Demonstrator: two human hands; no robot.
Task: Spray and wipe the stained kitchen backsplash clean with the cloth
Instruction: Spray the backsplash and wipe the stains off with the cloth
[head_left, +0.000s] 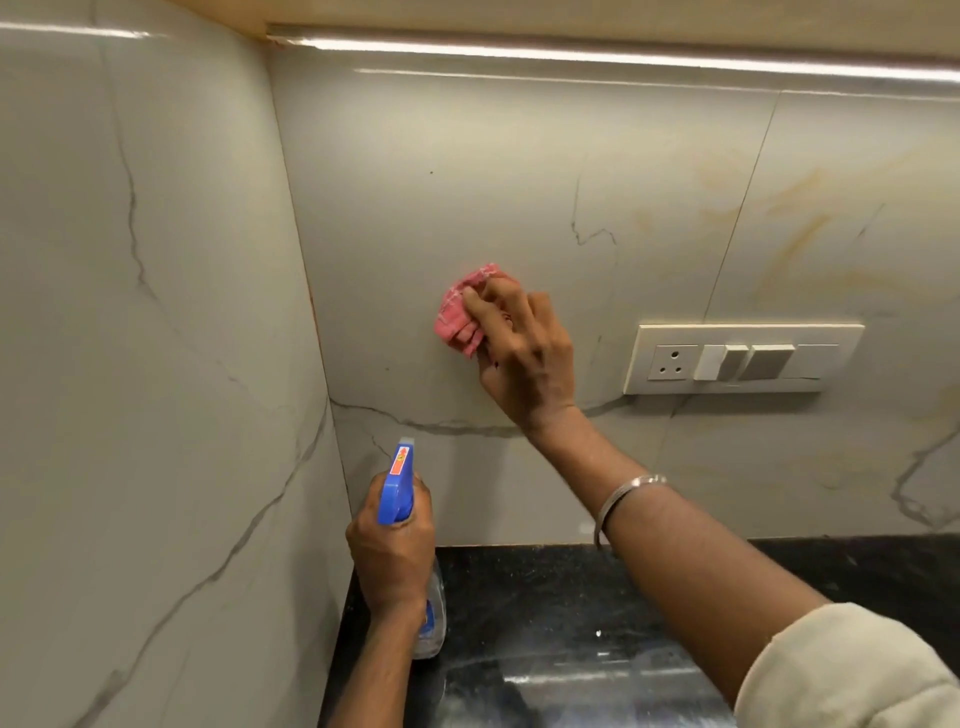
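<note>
The marble-look backsplash (467, 156) fills the view, yellowish stains at two o'clock. At centre, the right hand (524, 358) presses a bunched pink cloth (460, 317) against it. At seven o'clock, the left hand (392, 551) grips a spray bottle (397, 483).

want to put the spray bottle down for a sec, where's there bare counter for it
The black counter looks bare between the spray bottle in the left hand and the right forearm. The strip along the wall under the switch plate also looks clear. The left corner is tight. The right hand presses the pink cloth on the backsplash.
</note>
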